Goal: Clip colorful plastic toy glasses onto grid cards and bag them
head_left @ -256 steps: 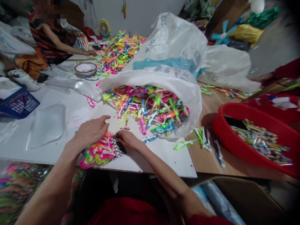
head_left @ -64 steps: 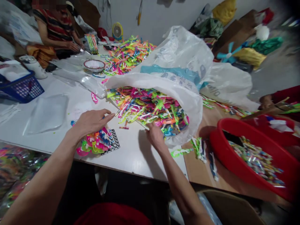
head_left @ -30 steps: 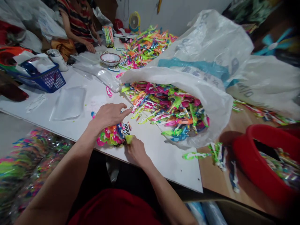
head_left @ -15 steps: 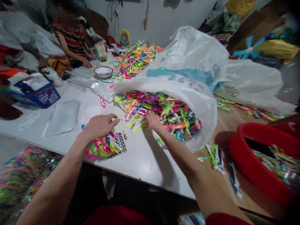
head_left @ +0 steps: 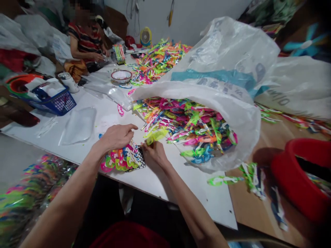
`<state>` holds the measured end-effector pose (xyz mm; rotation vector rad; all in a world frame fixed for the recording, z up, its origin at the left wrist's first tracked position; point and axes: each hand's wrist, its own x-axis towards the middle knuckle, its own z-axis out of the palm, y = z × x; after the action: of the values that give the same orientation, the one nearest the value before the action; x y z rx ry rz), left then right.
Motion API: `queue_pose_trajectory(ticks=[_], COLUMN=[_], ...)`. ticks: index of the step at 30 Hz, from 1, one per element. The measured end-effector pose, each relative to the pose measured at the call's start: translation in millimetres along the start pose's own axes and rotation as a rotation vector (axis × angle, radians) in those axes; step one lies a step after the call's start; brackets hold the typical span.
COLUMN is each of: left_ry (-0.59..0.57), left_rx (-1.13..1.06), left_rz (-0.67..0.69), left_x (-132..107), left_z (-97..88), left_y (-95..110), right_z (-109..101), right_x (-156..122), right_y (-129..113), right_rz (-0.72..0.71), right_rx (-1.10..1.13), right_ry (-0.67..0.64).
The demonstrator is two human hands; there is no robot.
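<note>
My right hand [head_left: 155, 153] is closed on a translucent yellow-green plastic piece [head_left: 157, 136], blurred by motion. It is at the right end of a black perforated rack [head_left: 142, 162]. Bright pink, yellow, green and orange plastic pieces [head_left: 121, 158] stand packed in rows in that rack, by the table's front edge. Over the rack's back left part lies my left hand [head_left: 116, 137], its index finger stretched out and its fingers apart. Beyond my right hand, a big white sack [head_left: 245, 113] lies with its mouth towards me, and a heap of similar coloured pieces [head_left: 186, 120] spills out.
Flat clear plastic bags [head_left: 80, 125] and a blue basket [head_left: 59, 101] are on the left. A red tub [head_left: 292, 172] stands at the right. Across the table a co-worker [head_left: 88, 48] sits near a rimmed bowl [head_left: 121, 76] and another coloured heap [head_left: 160, 62].
My right hand has come out of the heap at the sack's mouth with a yellow-green piece and moved left to the rack. The left hand stays over the rack. The view has shifted slightly.
</note>
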<state>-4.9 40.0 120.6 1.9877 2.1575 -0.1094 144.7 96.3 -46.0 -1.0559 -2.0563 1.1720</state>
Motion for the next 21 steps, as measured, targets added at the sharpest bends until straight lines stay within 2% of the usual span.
queue_pose_trajectory(ticks=[5, 9, 12, 14, 16, 18, 21], left_ry=[0.015, 0.016, 0.025, 0.022, 0.012, 0.01, 0.022], left_rx=[-0.074, -0.114, -0.075, -0.061, -0.074, -0.094, -0.101], left_rz=[-0.026, 0.002, -0.012, -0.036, -0.045, -0.049, -0.067], left_x=[-1, 0, 3, 4, 4, 3, 3], left_z=[-0.3, -1.0, -1.2, -1.1, -0.5, 0.2, -0.2], left_y=[1, 1, 1, 0, -2, -4, -4], right_z=[-7, -4, -2, -9, -22, -34, -31], right_x=[16, 19, 22, 20, 13, 5, 4], right_y=[-10, -26, -35, -33, -24, -11, 5], right_rz=[-0.193, -0.174, -0.19, -0.215, -0.199, -0.127, -0.063], right_rx=[-0.341, -0.589, -0.658, -0.614, -0.547, -0.538, -0.6], right_ry=[-0.175, -0.281, -0.322, -0.353, -0.293, -0.154, -0.009])
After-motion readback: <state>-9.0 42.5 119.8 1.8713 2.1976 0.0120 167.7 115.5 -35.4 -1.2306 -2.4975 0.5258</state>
